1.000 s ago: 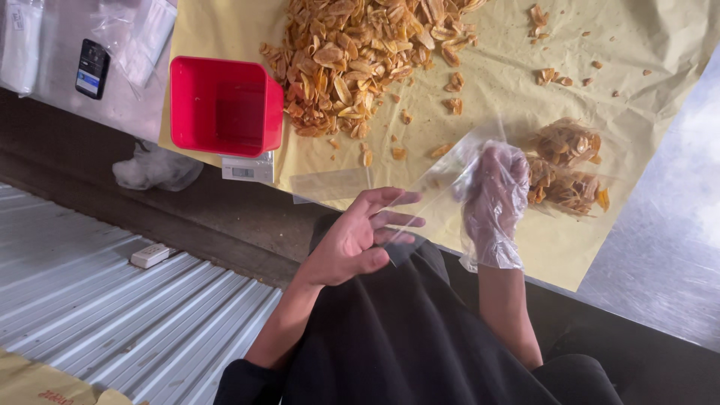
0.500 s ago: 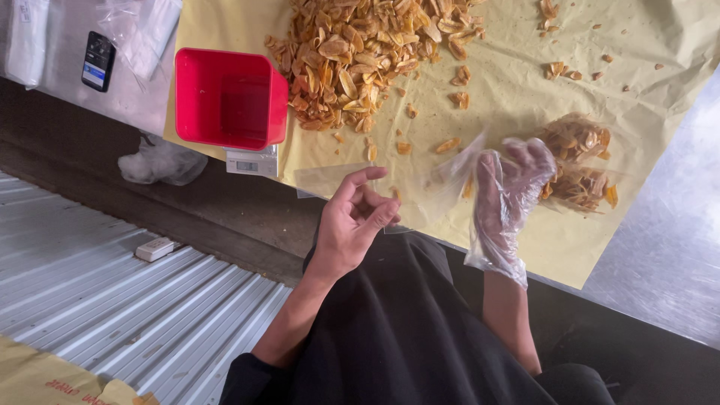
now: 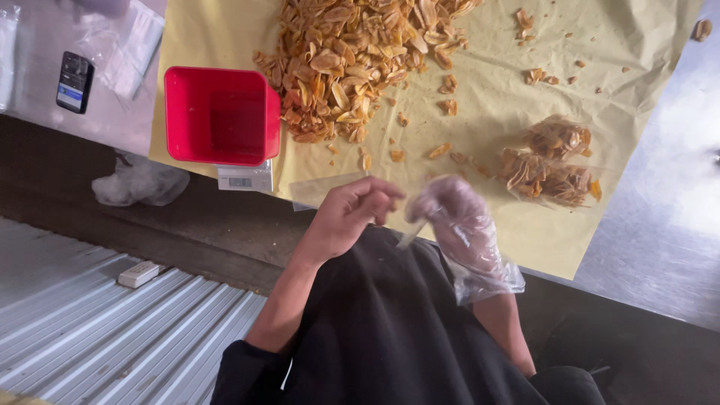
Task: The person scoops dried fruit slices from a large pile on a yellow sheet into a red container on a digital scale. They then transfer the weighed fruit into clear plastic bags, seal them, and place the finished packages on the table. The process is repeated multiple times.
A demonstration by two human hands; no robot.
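Left hand: the bare left hand (image 3: 349, 217) is just below the near edge of the yellow paper (image 3: 480, 120). Its fingers are curled in, and the fingertips pinch toward the right hand. I cannot tell if they grip anything.
Right hand: the right hand (image 3: 450, 217) wears a thin see-through glove. It is just right of the left hand, at the same paper edge. The fingers are bent and blurry. A thin clear strip pokes out below it, maybe part of a bag, but I cannot tell if the hand grips it.
Clear bag: a flat empty clear bag (image 3: 322, 187) lies on the near edge of the paper, just above the left hand.
Full bags: two clear bags of chips (image 3: 551, 165) lie on the paper, up and right of the right hand.
Red tub: a square red tub (image 3: 221, 116) sits on a small white scale (image 3: 244, 178), at the left edge of the paper.
Chip pile: a big pile of yellow-brown chips (image 3: 360, 52) lies on the far part of the paper, right of the tub. Loose chips are scattered around it.
Phone: a dark phone (image 3: 75, 81) lies on the grey table, far left of the paper.
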